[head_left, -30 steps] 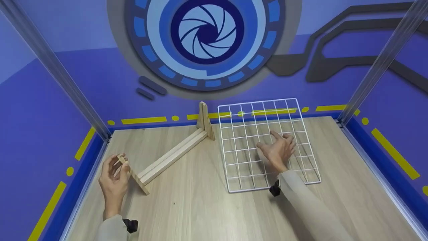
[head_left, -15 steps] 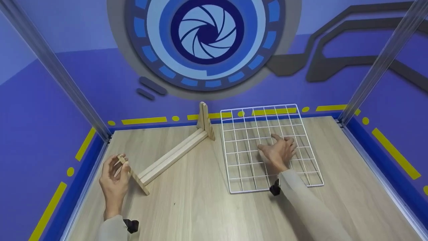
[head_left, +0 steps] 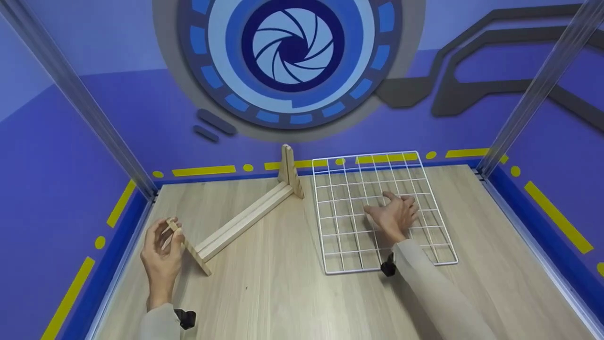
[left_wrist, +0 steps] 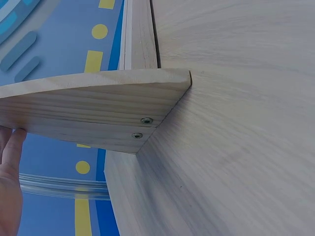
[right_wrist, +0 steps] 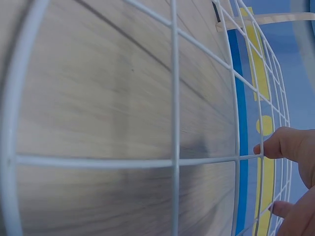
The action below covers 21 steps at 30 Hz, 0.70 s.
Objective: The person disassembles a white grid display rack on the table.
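In the head view, my left hand (head_left: 163,255) pinches the upper end of a wooden stand's near side piece (head_left: 191,248). The left wrist view shows that side piece (left_wrist: 88,103) with two screw heads in it and fingertips (left_wrist: 14,147) on its edge. At the right, my right hand (head_left: 394,215) spreads its bent fingers across a white wire grid panel (head_left: 347,231) and grips its wires. The panel leans, far edge raised in front of the wall. In the right wrist view, the thumb tip (right_wrist: 263,149) meets a wire of the grid (right_wrist: 175,98).
A grooved wooden crossbar (head_left: 245,222) runs diagonally to the stand's far upright piece (head_left: 289,172), close to the back wall. Blue printed walls (head_left: 118,118) and metal posts (head_left: 533,89) enclose the wood-grain table (head_left: 283,302).
The grid panel's far edge has sunk toward the table, and my right hand has gone down slightly with it. My left hand and the wooden stand have stayed put.
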Each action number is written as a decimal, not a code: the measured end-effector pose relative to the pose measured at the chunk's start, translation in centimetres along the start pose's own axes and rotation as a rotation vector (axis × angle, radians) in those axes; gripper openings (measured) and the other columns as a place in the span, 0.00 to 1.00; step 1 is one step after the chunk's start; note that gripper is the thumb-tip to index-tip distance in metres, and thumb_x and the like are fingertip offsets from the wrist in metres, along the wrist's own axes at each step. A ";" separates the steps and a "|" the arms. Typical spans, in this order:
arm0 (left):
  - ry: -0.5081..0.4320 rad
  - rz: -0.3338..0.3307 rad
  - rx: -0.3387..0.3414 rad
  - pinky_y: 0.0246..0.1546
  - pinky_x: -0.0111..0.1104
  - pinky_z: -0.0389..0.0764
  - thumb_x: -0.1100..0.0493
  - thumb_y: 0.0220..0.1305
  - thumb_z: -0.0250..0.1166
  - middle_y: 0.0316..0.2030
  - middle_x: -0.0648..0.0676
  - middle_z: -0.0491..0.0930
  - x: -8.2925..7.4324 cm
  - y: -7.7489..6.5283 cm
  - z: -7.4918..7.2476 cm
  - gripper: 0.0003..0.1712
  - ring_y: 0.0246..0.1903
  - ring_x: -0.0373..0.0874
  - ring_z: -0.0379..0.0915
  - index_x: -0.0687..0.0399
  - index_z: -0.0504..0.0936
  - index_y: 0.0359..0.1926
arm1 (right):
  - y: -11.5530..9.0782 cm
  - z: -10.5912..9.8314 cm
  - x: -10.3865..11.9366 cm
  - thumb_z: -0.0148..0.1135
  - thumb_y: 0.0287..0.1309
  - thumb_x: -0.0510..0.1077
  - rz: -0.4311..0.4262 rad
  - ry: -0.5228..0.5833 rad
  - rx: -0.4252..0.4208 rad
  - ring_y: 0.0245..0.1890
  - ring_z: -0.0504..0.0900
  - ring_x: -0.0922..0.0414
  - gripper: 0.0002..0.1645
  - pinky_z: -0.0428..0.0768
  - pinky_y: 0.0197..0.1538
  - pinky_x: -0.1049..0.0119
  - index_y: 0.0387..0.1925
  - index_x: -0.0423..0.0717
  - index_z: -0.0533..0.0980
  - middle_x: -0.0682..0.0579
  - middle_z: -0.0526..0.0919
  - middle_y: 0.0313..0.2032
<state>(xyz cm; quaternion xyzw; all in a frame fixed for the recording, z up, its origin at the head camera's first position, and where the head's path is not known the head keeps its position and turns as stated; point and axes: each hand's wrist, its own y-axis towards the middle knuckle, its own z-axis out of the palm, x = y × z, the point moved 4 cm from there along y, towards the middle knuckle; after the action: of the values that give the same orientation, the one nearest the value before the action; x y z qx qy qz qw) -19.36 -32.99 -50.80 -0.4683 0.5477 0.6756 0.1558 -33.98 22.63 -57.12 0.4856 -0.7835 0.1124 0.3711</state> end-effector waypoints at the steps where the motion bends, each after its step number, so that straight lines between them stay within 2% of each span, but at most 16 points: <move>1: 0.000 0.003 0.001 0.52 0.26 0.81 0.75 0.63 0.64 0.57 0.71 0.77 0.0 0.0 0.0 0.26 0.55 0.64 0.76 0.73 0.70 0.62 | 0.0 0.0 0.0 0.84 0.28 0.58 0.001 -0.001 0.003 0.53 0.64 0.39 0.45 0.60 0.55 0.44 0.56 0.56 0.82 0.35 0.69 0.55; 12: -0.039 -0.019 -0.013 0.52 0.27 0.81 0.75 0.63 0.65 0.56 0.68 0.78 0.4 0.1 0.0 0.26 0.56 0.69 0.75 0.71 0.72 0.62 | 0.4 0.4 -0.9 0.84 0.31 0.59 0.040 -0.045 0.043 0.55 0.65 0.38 0.45 0.61 0.57 0.42 0.58 0.56 0.81 0.34 0.69 0.56; 21: -0.001 -0.012 -0.014 0.52 0.26 0.81 0.74 0.64 0.65 0.57 0.69 0.78 0.2 0.0 0.0 0.25 0.56 0.65 0.76 0.71 0.72 0.62 | 0.4 0.6 -1.5 0.81 0.32 0.60 0.047 -0.068 0.081 0.53 0.64 0.38 0.46 0.62 0.56 0.43 0.59 0.55 0.80 0.35 0.68 0.54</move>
<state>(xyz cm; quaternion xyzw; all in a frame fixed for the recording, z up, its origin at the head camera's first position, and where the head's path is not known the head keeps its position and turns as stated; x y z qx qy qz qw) -19.46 -33.06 -50.94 -0.4724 0.5400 0.6787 0.1565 -34.28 23.50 -58.50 0.4854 -0.8016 0.1363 0.3215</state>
